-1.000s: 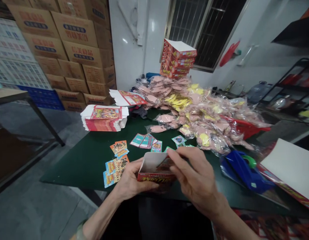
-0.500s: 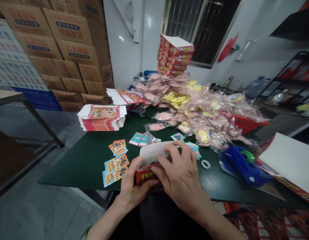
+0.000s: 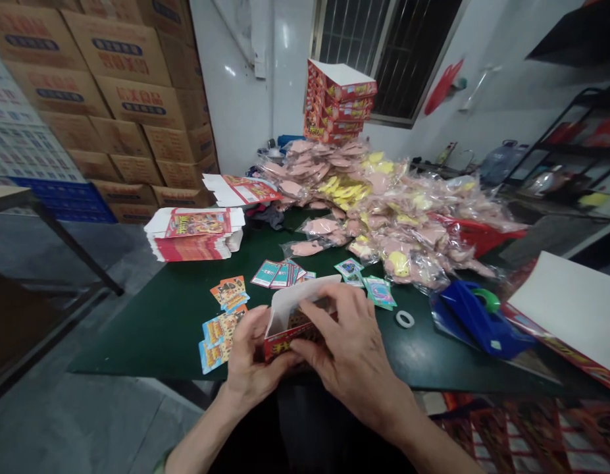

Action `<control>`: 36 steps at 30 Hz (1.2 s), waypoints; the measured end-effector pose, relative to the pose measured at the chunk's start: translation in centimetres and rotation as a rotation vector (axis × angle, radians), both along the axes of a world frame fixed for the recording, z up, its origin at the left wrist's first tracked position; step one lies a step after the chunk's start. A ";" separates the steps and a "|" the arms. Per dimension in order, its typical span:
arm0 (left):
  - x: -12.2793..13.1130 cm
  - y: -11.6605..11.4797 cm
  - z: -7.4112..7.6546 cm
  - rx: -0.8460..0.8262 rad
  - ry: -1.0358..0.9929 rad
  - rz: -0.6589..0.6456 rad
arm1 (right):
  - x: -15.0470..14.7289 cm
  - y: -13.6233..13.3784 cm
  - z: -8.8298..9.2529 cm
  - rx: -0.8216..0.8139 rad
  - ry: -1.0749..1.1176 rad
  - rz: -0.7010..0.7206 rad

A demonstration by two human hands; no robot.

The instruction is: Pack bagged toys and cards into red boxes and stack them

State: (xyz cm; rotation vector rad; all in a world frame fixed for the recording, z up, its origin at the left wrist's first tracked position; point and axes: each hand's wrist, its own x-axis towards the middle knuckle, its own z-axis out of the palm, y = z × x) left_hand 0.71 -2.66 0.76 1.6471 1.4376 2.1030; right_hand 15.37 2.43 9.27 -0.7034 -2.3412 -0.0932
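A small red box (image 3: 279, 345) with a raised white flap is held close to me at the table's front edge. My left hand (image 3: 253, 365) wraps round its left side, thumb at the front. My right hand (image 3: 347, 342) grips the right side, thumb on the front panel and fingers reaching over the opening. What lies inside is mostly hidden. Orange and blue cards (image 3: 218, 336) lie left of the box, teal and white cards (image 3: 278, 273) behind it, and green-edged cards (image 3: 380, 291) behind my right hand.
Flattened cartons (image 3: 196, 234) are stacked at the left. Bagged pink and yellow pieces (image 3: 368, 197) form a heap at the back, with stacked red boxes (image 3: 339, 99) behind. A white ring (image 3: 405, 319), blue tape dispenser (image 3: 482, 322) and large open box (image 3: 571, 309) are at the right.
My right fingers have moved down from the flap's top edge toward the opening. The flap stands more exposed, and the view has shifted slightly.
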 end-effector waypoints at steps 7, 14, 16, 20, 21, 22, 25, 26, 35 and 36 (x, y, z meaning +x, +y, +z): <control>-0.4 -0.4 0.0 0.087 0.096 -0.006 | 0.0 0.1 -0.5 0.076 -0.063 0.073; -1.4 -0.5 -0.7 0.009 0.261 0.006 | 0.9 0.4 -1.0 -0.045 0.016 0.153; -1.7 -0.6 -0.8 -0.049 0.246 -0.016 | 1.2 0.6 -1.5 -0.019 0.158 0.145; -1.9 -0.7 -0.3 -0.069 0.186 -0.028 | 1.8 0.8 -3.3 0.008 0.501 0.023; -1.8 -0.6 0.0 -0.053 0.180 -0.018 | 1.9 0.7 -3.7 -0.007 0.562 -0.004; -1.7 -0.6 0.1 -0.030 0.179 0.000 | 2.0 0.6 -4.0 -0.020 0.603 -0.018; -1.3 -0.6 0.5 0.029 0.214 0.016 | 2.1 0.5 -3.5 0.015 0.551 0.042; -1.2 -0.6 0.5 0.038 0.229 0.001 | 2.1 0.5 -2.8 0.051 0.471 0.075; -0.9 -1.3 1.6 0.067 0.371 -0.116 | 2.8 1.2 3.2 0.133 -0.216 0.076; -0.9 -1.4 1.9 0.067 0.383 -0.133 | 3.0 1.2 3.2 0.113 -0.229 0.112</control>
